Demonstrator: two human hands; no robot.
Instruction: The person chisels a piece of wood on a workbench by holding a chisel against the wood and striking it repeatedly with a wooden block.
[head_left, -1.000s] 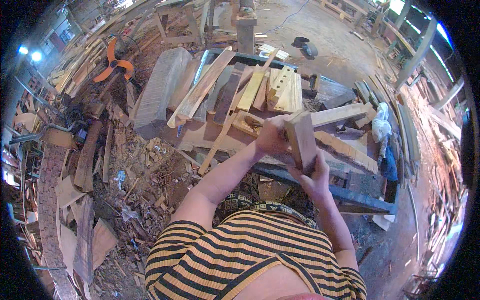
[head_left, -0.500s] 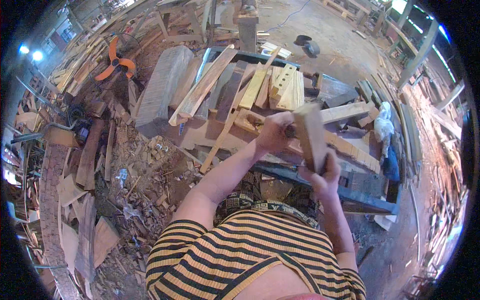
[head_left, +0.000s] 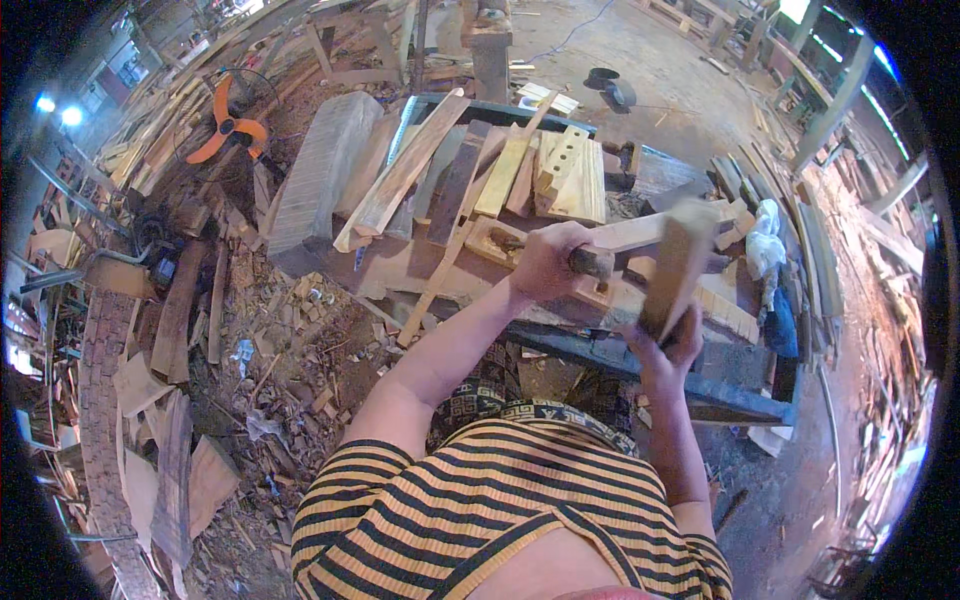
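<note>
The right hand (head_left: pixel 665 345) is closed round the lower end of a squared wooden block (head_left: pixel 678 268), thumb on its left side and fingers on its right; the block is held up over the right half of the counter (head_left: pixel 400 274), toward the near edge, its upper end tilted to the right and blurred; the left hand (head_left: pixel 550 262), well apart from the block, is curled into a fist round a short dark stub (head_left: pixel 592 262), whose rounded end sticks out on the right; what kind of thing the stub is cannot be told.

Beneath and beside the left hand, toward the near edge, lies a hollowed wooden block (head_left: pixel 487 238); whether the stub touches it cannot be told; a thin wooden strip (head_left: pixel 432 290) slants past it and juts out over the near edge; along the left edge lies a thick grey timber (head_left: pixel 325 185), and to its right, toward the far edge, come a long pale board (head_left: pixel 412 170), a dark board (head_left: pixel 460 190), a yellowish batten (head_left: pixel 505 178) and a light block with a row of holes (head_left: pixel 562 162); a pale plank (head_left: pixel 630 233) runs behind the held block, and a notched timber (head_left: pixel 728 315) lies toward the near right corner; at the right edge hang a white plastic bag (head_left: pixel 765 240) and, below it, a blue cloth (head_left: pixel 779 328).
</note>
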